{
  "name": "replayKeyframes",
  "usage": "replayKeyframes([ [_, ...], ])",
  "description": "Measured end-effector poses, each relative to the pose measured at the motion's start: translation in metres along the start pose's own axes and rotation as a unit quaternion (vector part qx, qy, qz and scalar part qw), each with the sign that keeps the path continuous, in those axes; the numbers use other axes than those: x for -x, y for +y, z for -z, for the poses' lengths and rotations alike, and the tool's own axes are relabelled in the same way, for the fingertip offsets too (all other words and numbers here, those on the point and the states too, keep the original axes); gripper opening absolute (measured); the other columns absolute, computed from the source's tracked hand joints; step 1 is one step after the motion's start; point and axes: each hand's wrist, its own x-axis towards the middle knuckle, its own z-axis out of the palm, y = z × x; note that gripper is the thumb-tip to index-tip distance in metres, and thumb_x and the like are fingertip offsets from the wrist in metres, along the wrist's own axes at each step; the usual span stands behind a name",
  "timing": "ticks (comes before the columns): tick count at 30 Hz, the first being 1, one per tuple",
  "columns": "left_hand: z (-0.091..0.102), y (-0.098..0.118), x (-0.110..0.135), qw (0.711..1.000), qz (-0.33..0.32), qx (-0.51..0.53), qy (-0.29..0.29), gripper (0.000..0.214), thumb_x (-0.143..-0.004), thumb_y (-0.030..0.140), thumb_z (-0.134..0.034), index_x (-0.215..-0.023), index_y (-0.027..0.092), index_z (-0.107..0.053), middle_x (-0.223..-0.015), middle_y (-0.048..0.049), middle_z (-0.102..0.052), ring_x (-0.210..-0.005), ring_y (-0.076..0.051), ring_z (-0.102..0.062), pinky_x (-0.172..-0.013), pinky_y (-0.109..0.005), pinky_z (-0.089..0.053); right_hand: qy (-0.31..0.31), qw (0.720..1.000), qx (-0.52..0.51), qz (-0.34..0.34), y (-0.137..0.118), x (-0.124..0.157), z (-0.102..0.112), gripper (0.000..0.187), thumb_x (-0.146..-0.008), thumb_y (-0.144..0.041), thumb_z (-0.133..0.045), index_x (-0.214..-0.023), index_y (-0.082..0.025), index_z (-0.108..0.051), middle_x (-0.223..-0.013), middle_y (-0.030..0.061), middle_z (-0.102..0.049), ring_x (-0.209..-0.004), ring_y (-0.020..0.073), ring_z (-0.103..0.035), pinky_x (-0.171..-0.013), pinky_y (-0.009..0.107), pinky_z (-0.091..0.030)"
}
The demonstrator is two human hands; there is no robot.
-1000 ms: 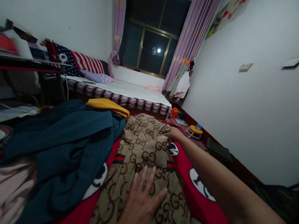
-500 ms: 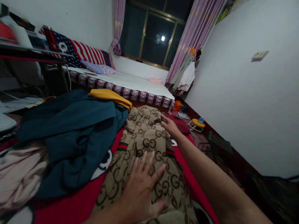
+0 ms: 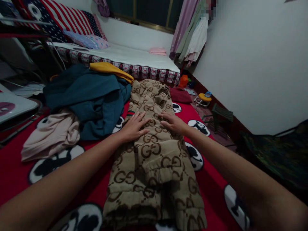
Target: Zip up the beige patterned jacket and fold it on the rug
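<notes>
A tan garment (image 3: pixel 154 160) printed with brown letter logos lies lengthwise on a red blanket (image 3: pixel 207 134) with black-and-white cartoon patches. My left hand (image 3: pixel 132 126) rests flat on the garment's middle, fingers spread. My right hand (image 3: pixel 171 122) lies flat beside it on the same cloth, fingers extended. Neither hand grips anything. The garment's near end is folded over in thick layers.
A dark teal jacket (image 3: pixel 93 96) and a yellow cloth (image 3: pixel 110 69) lie heaped at the left, with a pale pink garment (image 3: pixel 51 134) nearer. Beyond is a bed (image 3: pixel 134 57) with a striped flag pillow. A small stool (image 3: pixel 221 117) and toys sit by the right wall.
My right hand has drawn back from the garment's far end to its middle. My left hand slid forward along the cloth. The view has tilted down.
</notes>
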Motion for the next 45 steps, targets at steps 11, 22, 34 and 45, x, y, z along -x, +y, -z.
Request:
replayKeyframes([
  [11, 0.06, 0.06, 0.09, 0.955, -0.177, 0.216, -0.097, 0.073, -0.074, 0.016, -0.061, -0.143, 0.024, -0.038, -0.148, -0.006, -0.04, -0.136, -0.024, -0.036, -0.112, -0.04, -0.031, 0.078, 0.98, -0.178, 0.038, -0.101, 0.119, 0.007, 0.048, -0.078, -0.017, -0.061, -0.126, -0.025, -0.056, -0.133, 0.0087, -0.053, -0.124, 0.0234, -0.048, -0.105, 0.04, -0.038],
  [22, 0.067, 0.061, 0.099, 0.949, -0.196, 0.21, -0.13, 0.04, -0.085, 0.029, -0.06, -0.125, 0.025, -0.058, -0.127, -0.0026, -0.062, -0.119, -0.021, -0.056, -0.101, -0.03, -0.043, -0.021, 0.985, -0.141, 0.093, -0.1, 0.141, 0.009, 0.028, -0.09, -0.024, -0.048, -0.112, -0.025, -0.067, -0.113, 0.0078, -0.068, -0.113, 0.0224, -0.058, -0.097, 0.039, -0.046],
  [34, 0.06, -0.006, 0.121, 0.96, -0.241, 0.026, -0.137, 0.085, -0.071, 0.004, -0.054, -0.146, 0.037, -0.03, -0.157, 0.0006, -0.02, -0.145, -0.028, -0.011, -0.115, -0.054, -0.017, -0.08, 0.986, 0.104, 0.107, -0.051, 0.165, 0.01, 0.072, -0.084, -0.029, -0.059, -0.149, -0.029, -0.026, -0.157, 0.0064, -0.019, -0.144, 0.0265, -0.016, -0.114, 0.049, -0.026],
  [45, 0.04, 0.003, 0.085, 0.948, -0.208, 0.232, -0.059, 0.038, -0.081, 0.019, -0.057, -0.118, 0.027, -0.06, -0.124, -0.0033, -0.064, -0.126, -0.023, -0.051, -0.114, -0.045, -0.027, 0.009, 0.984, 0.033, 0.173, -0.052, 0.104, 0.01, 0.039, -0.091, -0.048, -0.048, -0.12, -0.027, -0.064, -0.125, 0.0096, -0.063, -0.126, 0.0256, -0.049, -0.112, 0.05, -0.026],
])
